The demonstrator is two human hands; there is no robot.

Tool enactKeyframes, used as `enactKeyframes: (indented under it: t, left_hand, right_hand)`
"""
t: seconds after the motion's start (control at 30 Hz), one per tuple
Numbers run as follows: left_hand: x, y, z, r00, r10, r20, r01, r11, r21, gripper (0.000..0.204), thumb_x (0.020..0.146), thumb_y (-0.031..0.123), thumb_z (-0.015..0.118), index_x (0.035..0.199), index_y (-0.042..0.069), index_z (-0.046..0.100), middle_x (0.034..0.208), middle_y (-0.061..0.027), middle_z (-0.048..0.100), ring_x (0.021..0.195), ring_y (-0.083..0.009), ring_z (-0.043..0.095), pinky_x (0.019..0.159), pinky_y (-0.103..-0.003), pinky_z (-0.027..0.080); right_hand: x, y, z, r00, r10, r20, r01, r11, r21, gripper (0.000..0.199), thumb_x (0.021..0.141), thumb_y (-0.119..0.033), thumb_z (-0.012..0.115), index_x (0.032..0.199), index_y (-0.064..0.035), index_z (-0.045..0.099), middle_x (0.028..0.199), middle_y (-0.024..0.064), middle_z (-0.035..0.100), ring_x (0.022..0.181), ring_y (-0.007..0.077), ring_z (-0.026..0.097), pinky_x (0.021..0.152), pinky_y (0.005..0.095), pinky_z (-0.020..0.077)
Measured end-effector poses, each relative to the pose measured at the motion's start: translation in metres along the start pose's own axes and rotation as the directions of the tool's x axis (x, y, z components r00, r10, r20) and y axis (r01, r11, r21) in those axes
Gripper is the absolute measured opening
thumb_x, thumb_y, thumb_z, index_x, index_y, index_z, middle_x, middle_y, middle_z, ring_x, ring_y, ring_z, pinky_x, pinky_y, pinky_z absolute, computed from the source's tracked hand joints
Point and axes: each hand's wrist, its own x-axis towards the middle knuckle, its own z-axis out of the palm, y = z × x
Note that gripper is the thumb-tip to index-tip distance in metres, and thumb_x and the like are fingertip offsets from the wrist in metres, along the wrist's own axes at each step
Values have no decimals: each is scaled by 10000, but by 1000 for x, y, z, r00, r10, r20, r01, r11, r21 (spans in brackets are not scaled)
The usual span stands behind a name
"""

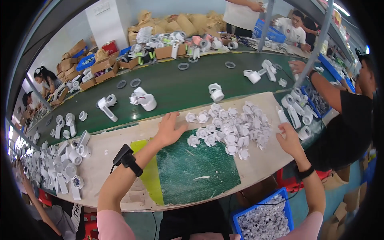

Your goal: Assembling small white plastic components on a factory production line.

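Observation:
My left hand [171, 130] is over the cardboard-covered worktop, fingers stretched forward and nothing in them. Just right of it spreads a pile of small white plastic parts [236, 126], round with lobed edges. My right hand [289, 140] is at the pile's right side, thumb and fingers apart, with no part visible in it. Close beyond its fingertips lies a white tapered plastic piece [282, 115]; whether they touch I cannot tell. Below the pile, a green patch of worktop [196, 176] shows beside a yellow-green strip [150, 178].
Beyond the worktop runs a green conveyor belt [176, 86] with white handled assemblies [107, 109] and grey rings [230, 64]. White parts [60, 164] are heaped at left. A blue crate [262, 216] of small parts sits below right. A co-worker [344, 92] reaches over at right.

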Motion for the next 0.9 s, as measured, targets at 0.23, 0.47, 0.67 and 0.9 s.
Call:
enactKeyframes:
  t: [0.23,0.47,0.67,0.9]
  left_hand:
    - [4,5,37,999,14,31,-11,995,-96,663,845,451,548,1314,1,420,1350,-217,418,1271,-359,373,1033,-470,290]
    - [27,17,54,999,44,-30,-50,968,-245,631,881,408,545,1335,-11,415,1344,-218,442,1222,-324,456,1006,-390,360]
    - [35,51,54,986,0,164,72,899,-432,629,905,429,511,1360,10,397,1365,-160,440,1227,-266,447,1002,-346,357]
    - [55,68,85,980,45,193,101,725,-682,667,885,434,523,1351,-24,389,1362,-223,432,1270,-328,411,1051,-389,311]
  right_hand:
    - [93,20,57,999,14,52,-16,999,43,463,820,-341,596,1195,-72,564,1154,220,574,1040,340,573,881,374,452]
    - [134,4,94,920,273,282,-254,962,-101,623,834,-607,433,1221,-141,582,1310,217,477,1152,332,520,989,403,381]
    - [126,-8,86,874,201,442,-266,960,89,516,847,-534,522,1095,-93,623,1065,179,632,968,280,612,830,360,468]
    - [118,-7,69,861,195,469,-282,952,122,449,863,-475,550,1045,-73,635,958,146,669,897,278,625,775,372,472]
